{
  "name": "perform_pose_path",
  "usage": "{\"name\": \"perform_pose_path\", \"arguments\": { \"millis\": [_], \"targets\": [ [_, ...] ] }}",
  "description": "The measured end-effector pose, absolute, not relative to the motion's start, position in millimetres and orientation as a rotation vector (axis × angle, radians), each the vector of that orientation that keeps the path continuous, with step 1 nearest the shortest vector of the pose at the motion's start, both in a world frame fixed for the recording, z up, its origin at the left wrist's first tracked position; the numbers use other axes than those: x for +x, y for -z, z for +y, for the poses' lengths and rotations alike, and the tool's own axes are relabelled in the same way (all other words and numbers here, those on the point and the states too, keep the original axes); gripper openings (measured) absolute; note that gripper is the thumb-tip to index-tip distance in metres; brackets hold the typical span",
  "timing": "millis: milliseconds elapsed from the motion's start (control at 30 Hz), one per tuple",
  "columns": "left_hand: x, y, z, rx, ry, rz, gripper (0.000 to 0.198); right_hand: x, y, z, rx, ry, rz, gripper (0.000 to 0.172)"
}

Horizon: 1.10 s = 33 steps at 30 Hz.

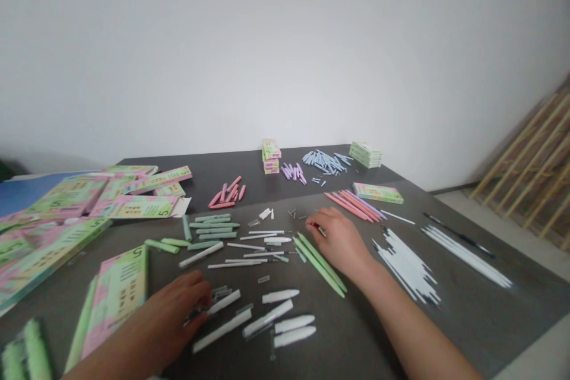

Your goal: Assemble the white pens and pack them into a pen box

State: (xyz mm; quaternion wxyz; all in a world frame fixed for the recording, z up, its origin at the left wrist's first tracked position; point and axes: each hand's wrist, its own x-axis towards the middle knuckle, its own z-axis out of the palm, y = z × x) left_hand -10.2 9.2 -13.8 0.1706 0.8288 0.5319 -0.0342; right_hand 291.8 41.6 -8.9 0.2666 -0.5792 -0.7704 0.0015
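My left hand [189,303] is low over the table at the near left, fingers curled in a pinch beside small clear plastic clips [220,293] and a white pen cap [225,301]. What lies between those fingertips is hidden. My right hand [332,231] reaches in from the right, thumb and fingers closed together just above two light green pen barrels [320,264]. Anything it holds is too small to name. Between the hands lie thin pen refills [249,255], white tapered pen pieces [294,338] and another white pen tube [222,331].
Grey-green pen pieces [216,225] lie left of centre, pink ones [229,193] behind. Printed boxes [118,291] cover the left side. Orange-pink barrels [354,206], white refills [407,267] and long white rods [467,255] lie right. Blue pieces [325,160] and stacked boxes [365,154] stand farther back.
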Motion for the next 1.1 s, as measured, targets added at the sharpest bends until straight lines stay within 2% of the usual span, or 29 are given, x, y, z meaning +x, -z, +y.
{"name": "perform_pose_path", "arguments": {
  "millis": [233, 567, 1100],
  "targets": [
    [-13, 15, 12, 2.367, -0.073, 1.516, 0.025, 295, 9, 44, -1.597, -0.001, -2.065, 0.014],
    [-17, 24, 17, 2.385, -0.031, 1.534, 0.03, 294, 11, 47, -1.626, 0.013, -2.085, 0.014],
    [-16, 22, 13, 2.401, -0.091, 1.585, 0.023, 295, 11, 48, -1.668, 0.008, -2.116, 0.015]
  ]
}}
